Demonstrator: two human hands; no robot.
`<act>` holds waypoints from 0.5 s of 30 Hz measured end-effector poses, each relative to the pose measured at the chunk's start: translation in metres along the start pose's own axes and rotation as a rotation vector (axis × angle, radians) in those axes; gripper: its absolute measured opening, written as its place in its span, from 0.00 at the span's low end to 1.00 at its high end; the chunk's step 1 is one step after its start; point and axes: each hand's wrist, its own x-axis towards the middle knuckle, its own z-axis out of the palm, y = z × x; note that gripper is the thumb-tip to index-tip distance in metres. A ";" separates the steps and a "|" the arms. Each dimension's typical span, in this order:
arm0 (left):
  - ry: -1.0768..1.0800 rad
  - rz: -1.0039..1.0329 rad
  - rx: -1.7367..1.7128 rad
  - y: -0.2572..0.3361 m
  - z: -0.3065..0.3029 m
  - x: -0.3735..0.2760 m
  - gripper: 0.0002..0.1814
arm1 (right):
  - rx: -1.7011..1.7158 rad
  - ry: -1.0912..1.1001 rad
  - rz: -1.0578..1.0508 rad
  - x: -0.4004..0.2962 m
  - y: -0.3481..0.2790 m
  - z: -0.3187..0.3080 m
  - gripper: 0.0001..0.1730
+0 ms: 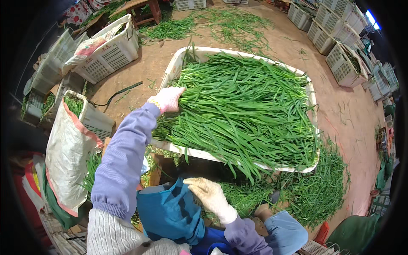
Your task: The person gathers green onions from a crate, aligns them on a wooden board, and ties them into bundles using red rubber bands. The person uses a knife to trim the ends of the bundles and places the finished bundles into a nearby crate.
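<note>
A large white plastic crate (237,52) full of long, flat green leaves, which look like Chinese chives (236,108), stands before me. My left hand (169,99), in a pale pinkish glove, reaches over the crate's left side and is closed around the stem ends of a bunch lying on the pile. The fingertips are partly hidden among the leaves. Below the crate's near rim, my right hand (207,195), in a cream glove, is half curled with the thumb apart from the fingers and nothing seen in it. It hovers beside a teal cloth (169,210) over my lap.
Loose leaves (322,188) cover the floor at the near right, with more (236,25) beyond the crate. To the left stand a white woven sack (68,156), a small basket of greens (95,118) and a big slotted crate (110,54). Stacked crates (328,28) line the far right.
</note>
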 end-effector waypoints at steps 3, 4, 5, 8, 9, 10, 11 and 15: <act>0.180 0.009 0.011 -0.007 0.013 -0.020 0.26 | 0.307 -0.131 0.231 0.025 -0.002 0.012 0.14; 0.189 -0.011 0.027 -0.002 0.010 -0.025 0.23 | 0.463 -0.096 0.216 0.031 -0.002 0.016 0.16; 0.196 -0.033 0.042 0.003 0.008 -0.030 0.20 | 0.619 -0.062 0.202 0.038 0.002 0.022 0.18; 0.322 0.078 0.187 0.059 -0.041 -0.083 0.13 | 0.854 0.041 0.187 0.053 0.000 0.023 0.40; 0.302 0.086 0.216 0.083 -0.052 -0.103 0.13 | 0.917 0.105 0.133 0.057 0.009 0.025 0.45; 0.355 0.085 0.186 0.102 -0.049 -0.130 0.14 | 1.046 0.075 0.131 0.059 0.000 0.025 0.49; 0.258 0.035 0.145 0.132 -0.049 -0.150 0.15 | 1.144 0.055 0.066 0.061 -0.004 0.023 0.43; 0.160 0.232 0.237 0.160 -0.023 -0.209 0.34 | 1.281 0.344 0.324 0.059 0.010 0.040 0.22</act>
